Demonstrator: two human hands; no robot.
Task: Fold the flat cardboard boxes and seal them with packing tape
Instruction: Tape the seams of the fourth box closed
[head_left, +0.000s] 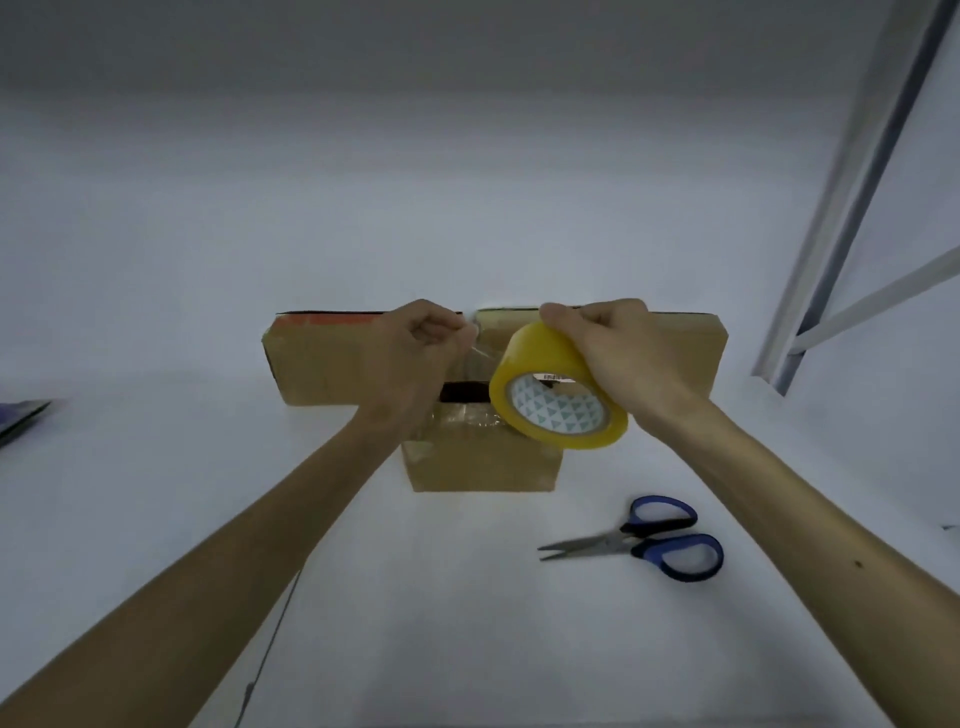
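Observation:
A yellow roll of packing tape (550, 384) is held up over the boxes by my right hand (618, 353), whose fingers curl over its rim. My left hand (415, 348) pinches the clear free end of the tape (475, 345), pulled a short way out to the left of the roll. Below them a small brown cardboard box (483, 460) stands on the white table, with clear tape on its top. Two wider cardboard boxes stand side by side behind it: one at the left (317, 364) with an orange patch, one at the right (691, 353).
Blue-handled scissors (649, 540) lie on the table to the right of the small box, blades pointing left. A dark flat object (21, 418) pokes in at the left edge. Metal frame bars (852, 208) rise at the right. A thin dark cord (270, 644) hangs near the bottom.

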